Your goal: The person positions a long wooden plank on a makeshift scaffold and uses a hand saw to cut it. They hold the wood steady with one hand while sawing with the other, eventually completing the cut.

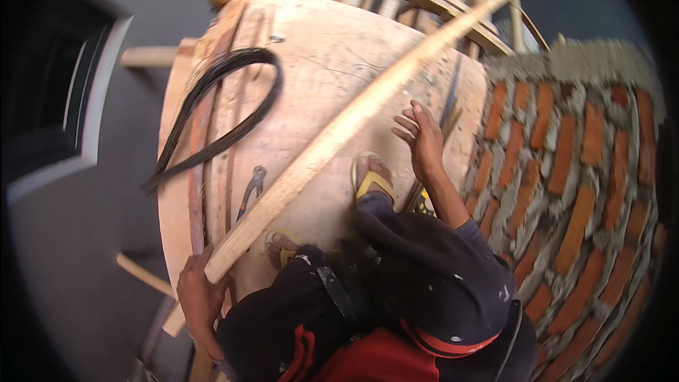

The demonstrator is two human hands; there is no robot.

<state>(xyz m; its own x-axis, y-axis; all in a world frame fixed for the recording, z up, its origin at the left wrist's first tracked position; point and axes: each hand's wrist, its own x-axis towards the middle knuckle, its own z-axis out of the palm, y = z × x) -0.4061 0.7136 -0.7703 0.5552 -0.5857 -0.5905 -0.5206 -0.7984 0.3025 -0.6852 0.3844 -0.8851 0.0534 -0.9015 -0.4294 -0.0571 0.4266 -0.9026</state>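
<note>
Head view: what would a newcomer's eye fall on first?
Probably the long pale wooden strip, slanting from the left hand at lower left to the upper right. Next, the looped bundle of dark strands on the wooden platform, left of the strip. Then the rough brick wall along the right side, near the empty right hand.

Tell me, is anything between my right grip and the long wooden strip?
Nothing visible stands between your right grip and the wooden strip; the board shows in the gap. The black bundle and pliers lie on the strip's other side, to its left.
</note>
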